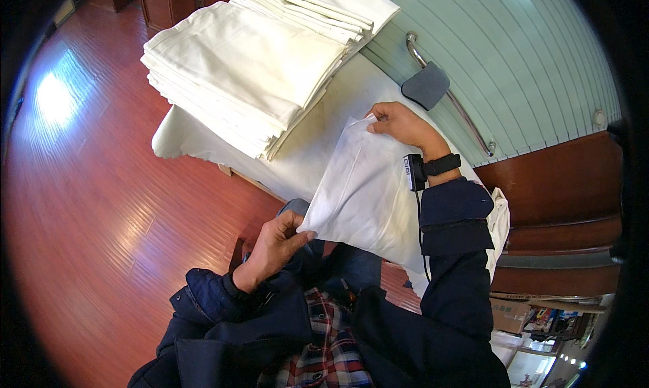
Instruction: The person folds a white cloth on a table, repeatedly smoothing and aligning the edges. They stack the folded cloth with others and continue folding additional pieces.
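Observation:
A white cloth (362, 195) is stretched between my two hands over the near end of the covered table. My left hand (274, 246) pinches its lower left corner between thumb and fingers. At the far corner, my right hand (400, 124) grips the edge the same way; a black strap with a small box circles that wrist. The cloth's right part passes under my right forearm. Just beyond it lies a stack of folded white cloths (243, 68), with a second folded stack (314, 8) behind.
The table (289, 170) has a pale cover hanging over its edge. A metal grab rail with a grey pad (428, 86) runs along the pale green slatted wall (507, 58) on the right. Reddish wood flooring (101, 185) lies to the left. A cardboard box (509, 314) stands at lower right.

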`<state>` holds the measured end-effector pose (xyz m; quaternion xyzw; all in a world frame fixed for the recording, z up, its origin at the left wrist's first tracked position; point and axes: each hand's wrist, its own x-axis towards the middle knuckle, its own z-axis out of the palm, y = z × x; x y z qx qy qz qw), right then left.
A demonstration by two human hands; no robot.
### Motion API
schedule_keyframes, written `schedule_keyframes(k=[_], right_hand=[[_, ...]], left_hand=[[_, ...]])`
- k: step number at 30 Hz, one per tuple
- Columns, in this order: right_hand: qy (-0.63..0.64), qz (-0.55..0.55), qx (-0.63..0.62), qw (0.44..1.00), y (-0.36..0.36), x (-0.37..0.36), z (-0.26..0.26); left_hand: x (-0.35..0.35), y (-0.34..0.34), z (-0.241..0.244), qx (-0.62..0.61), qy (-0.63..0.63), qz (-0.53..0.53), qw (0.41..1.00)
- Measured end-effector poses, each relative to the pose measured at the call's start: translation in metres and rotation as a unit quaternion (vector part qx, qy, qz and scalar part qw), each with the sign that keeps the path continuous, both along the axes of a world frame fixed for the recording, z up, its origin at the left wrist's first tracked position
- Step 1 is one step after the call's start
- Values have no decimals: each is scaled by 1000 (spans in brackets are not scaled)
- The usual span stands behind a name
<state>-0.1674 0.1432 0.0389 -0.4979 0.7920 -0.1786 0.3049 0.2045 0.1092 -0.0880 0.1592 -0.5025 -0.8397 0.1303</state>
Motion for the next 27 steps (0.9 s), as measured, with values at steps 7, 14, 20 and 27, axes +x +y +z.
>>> schedule_keyframes(k=[7,14,20,27], right_hand=[[-54,28,33,998,-6,-4,4],[-137,0,17,990,-3,-6,10],[-94,60,69,991,-5,-9,16],[-100,58,40,993,-1,-2,15]], left_hand=[[-3,-4,20,-178,-57,40,982],[-9,4,25,-281,-83,105,950],[-11,10,24,-327,-115,123,930],[-7,12,28,-335,-116,144,924]])
